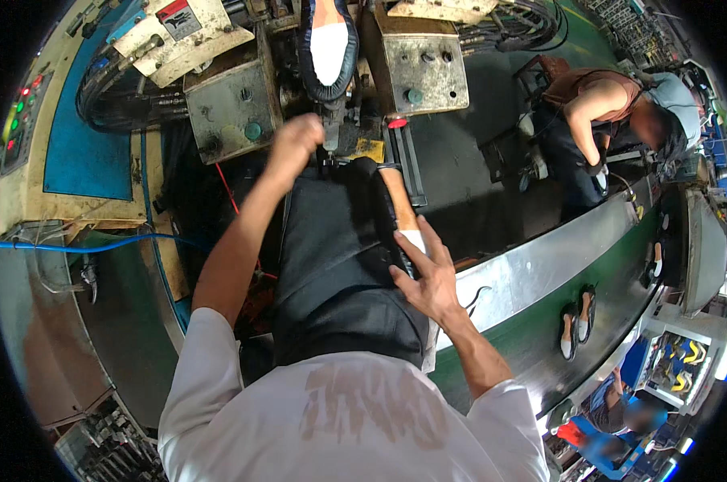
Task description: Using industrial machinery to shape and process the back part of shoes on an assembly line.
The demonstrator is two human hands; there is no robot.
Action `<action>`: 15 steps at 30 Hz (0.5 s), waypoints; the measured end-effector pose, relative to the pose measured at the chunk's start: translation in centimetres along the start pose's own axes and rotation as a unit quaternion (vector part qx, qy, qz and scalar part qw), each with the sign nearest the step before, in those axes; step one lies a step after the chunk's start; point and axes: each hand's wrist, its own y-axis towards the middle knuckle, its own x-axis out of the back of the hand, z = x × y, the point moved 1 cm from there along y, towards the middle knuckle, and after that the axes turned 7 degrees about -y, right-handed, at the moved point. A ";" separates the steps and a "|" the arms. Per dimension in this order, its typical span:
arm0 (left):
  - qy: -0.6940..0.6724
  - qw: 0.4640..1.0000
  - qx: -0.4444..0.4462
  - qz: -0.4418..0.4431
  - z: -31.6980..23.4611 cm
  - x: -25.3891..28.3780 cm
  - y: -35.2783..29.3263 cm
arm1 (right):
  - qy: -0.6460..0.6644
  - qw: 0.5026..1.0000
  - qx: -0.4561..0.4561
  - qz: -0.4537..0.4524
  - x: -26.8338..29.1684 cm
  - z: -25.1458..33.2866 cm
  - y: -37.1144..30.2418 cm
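Observation:
My right hand grips one end of a black shoe upper on a last, its tan and white underside facing up. The shoe lies along my right thigh, thumb and fingers on either side of it. In front of me, my left hand is raised and closed, just below a second lasted shoe clamped in the machine. What the left fingers hold, if anything, is hidden. That second shoe shows a white sole patch ringed by gathered black material.
Two metal machine boxes with green knobs flank the clamped shoe. On my right runs a green conveyor with a metal edge, carrying a pair of lasted shoes. A co-worker bends at the far right. A blue hose crosses the left.

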 end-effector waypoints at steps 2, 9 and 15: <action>-0.126 0.982 0.052 -0.130 -7.1 -1.1 4.6 | -0.057 0.997 -0.032 -0.038 1.8 -0.5 0.2; -0.241 0.964 0.108 0.017 -12.8 0.0 14.1 | -0.134 0.982 0.057 -0.119 7.5 3.9 10.8; -0.301 0.952 0.024 0.051 -14.5 3.2 2.4 | -0.190 0.954 0.155 -0.170 8.6 9.7 24.2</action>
